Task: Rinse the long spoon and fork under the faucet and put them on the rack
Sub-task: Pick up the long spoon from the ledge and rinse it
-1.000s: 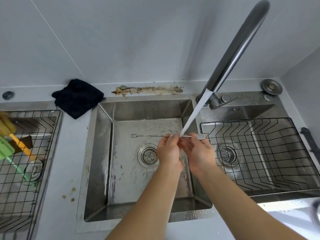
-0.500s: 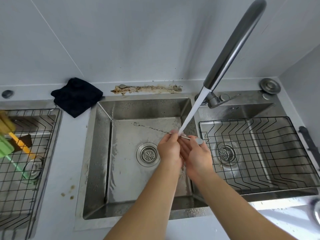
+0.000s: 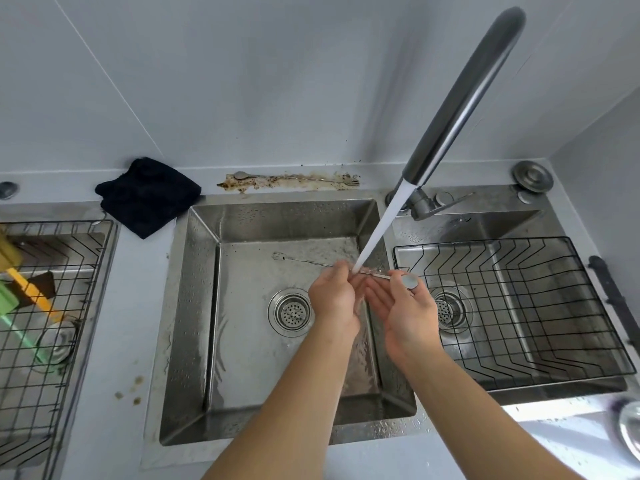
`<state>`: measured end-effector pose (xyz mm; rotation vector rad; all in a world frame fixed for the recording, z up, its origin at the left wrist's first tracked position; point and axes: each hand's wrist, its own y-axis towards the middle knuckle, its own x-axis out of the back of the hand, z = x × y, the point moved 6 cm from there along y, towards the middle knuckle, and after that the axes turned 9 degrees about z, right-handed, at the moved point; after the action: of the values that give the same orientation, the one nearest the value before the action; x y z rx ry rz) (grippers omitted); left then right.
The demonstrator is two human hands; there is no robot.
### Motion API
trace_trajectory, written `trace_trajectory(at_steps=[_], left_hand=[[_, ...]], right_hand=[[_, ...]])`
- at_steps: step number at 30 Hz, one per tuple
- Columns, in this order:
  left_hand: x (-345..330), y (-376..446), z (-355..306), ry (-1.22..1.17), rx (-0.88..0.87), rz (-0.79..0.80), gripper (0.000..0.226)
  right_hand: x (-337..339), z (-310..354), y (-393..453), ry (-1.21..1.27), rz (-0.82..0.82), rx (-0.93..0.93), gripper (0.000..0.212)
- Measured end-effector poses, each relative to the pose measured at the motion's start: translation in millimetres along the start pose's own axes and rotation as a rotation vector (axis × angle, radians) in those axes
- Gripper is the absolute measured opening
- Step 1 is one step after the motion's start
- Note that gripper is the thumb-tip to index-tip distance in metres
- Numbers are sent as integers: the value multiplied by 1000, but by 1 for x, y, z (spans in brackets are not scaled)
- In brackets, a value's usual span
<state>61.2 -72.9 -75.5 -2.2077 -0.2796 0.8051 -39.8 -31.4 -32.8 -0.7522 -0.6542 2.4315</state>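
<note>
A long thin metal utensil (image 3: pixel 304 260) with a small fork tip on the left and a round spoon bowl (image 3: pixel 409 280) on the right is held over the middle sink basin (image 3: pixel 194 306). My left hand (image 3: pixel 334 296) pinches its twisted shaft. My right hand (image 3: pixel 405 313) lies palm up, with the spoon end resting between its thumb and fingertips. The faucet (image 3: pixel 460 105) runs, and its stream lands on the shaft between my hands. A second long spoon and fork (image 3: pixel 294 178) lies on a brown dirty smear on the back ledge. An empty black wire rack (image 3: pixel 561 327) sits in the right basin.
A dark cloth (image 3: pixel 149 195) lies on the ledge at the back left. Another wire rack (image 3: pixel 52 341) on the left holds yellow and green brushes and a round strainer. A sink plug (image 3: pixel 532 175) rests at the back right. Brown spots mark the counter beside the basin.
The utensil's fork end swung from level to pointing up and left. My right hand turned palm up and loosened around the spoon end. Both hands stayed under the stream.
</note>
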Motion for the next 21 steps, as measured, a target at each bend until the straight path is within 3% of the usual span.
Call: trace_trajectory(at_steps=[5,8,12,21], left_hand=[[-2,-3,4,-31,17,61,19],[-1,-2,4,-39,36,84,12],[-3,-6,1,-9,31,102,21],[-1,-6,0,-55,28,27,17]], right_hand=[[1,3,5,19,-26,-39,3],[3,7,7,10,-21,-34,9],[7,6,4,113,-42,-36,19],[13,19,-1,7,-28,49,4]])
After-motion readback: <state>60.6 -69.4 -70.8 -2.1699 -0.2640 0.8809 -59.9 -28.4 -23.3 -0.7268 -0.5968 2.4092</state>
